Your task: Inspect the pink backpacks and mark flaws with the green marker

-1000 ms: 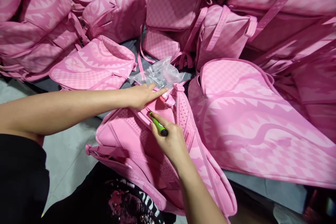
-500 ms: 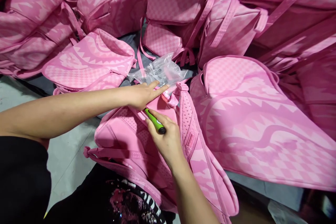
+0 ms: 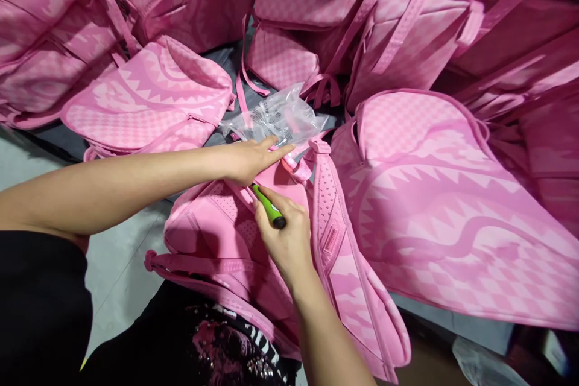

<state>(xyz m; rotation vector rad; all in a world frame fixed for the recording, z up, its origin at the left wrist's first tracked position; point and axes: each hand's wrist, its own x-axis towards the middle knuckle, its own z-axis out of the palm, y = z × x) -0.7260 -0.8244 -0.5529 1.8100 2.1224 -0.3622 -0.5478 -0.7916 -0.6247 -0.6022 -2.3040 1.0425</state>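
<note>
A pink backpack (image 3: 271,265) lies on my lap with its padded back panel and straps facing up. My left hand (image 3: 253,160) rests flat near its top end, fingers stretched and apart. Beneath that palm goes the front of a green-handled tool (image 3: 268,202) with a black butt end; its tip is hidden, so its exact kind does not show. Wrapped round the handle is my right hand (image 3: 289,232), closed, just below my left. A crumpled clear plastic bag (image 3: 283,117) with printing sits just beyond my left fingertips.
Several pink backpacks in checkered and shark-mouth patterns crowd around. One large backpack (image 3: 447,211) lies close on the right, and another backpack (image 3: 154,96) lies at the left. Grey floor (image 3: 122,253) shows at the lower left. More clear plastic (image 3: 484,362) is at the bottom right.
The view has shifted slightly, so the surrounding backpacks sit a little differently in the picture. Both hands keep nearly the same pose on the backpack and tool.
</note>
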